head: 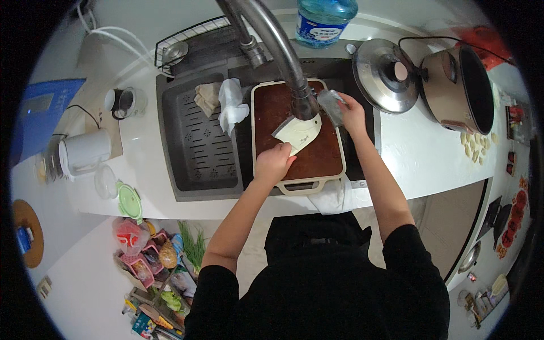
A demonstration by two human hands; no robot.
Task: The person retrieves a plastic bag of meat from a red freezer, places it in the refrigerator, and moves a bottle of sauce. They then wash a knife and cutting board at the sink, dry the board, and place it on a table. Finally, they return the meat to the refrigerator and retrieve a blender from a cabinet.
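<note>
A cream cleaver-shaped blade with a hole and some writing is in my left hand, gripped at its near end. Its far part lies beneath the tap's spout, which hides a bit of it. Pinched in my right hand is a greyish, semi-transparent scrubbing cloth, just right of the spout and apart from the blade. Under both hands, a brown cutting board with a cream rim and handle rests over the right sink basin. I cannot tell whether water is running.
Left of the board, a beige cloth and a white cloth lie by the draining basin. A metal lid and a deep pot stand on the right. Behind the sink is a blue bottle.
</note>
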